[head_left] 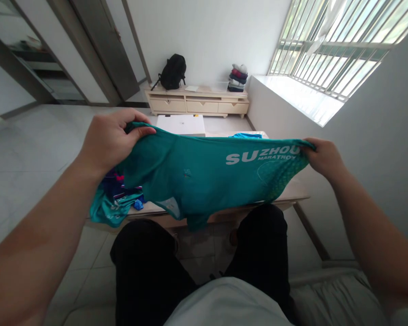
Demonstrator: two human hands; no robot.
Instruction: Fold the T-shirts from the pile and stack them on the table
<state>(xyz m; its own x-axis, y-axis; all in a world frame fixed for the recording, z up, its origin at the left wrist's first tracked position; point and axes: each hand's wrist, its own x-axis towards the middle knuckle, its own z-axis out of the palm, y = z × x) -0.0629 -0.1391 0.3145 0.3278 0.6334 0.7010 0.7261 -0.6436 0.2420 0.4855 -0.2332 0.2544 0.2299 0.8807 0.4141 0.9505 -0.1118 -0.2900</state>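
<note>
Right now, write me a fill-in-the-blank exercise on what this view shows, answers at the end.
1. The left hand and the right hand hold up a teal shirt whose largest white letters read ____.
2. That lettering is nearer the ____ hand.
3. On the far cabinet, the backpack is coloured ____.
4. In the picture, the backpack stands to the ____ of the stacked clothes.

Missing words: SU; right; black; left.

you're in a home: past your right hand (323, 157), a barred window (336, 44); beyond your left hand (112, 139), a drawered cabinet (202, 107).
</note>
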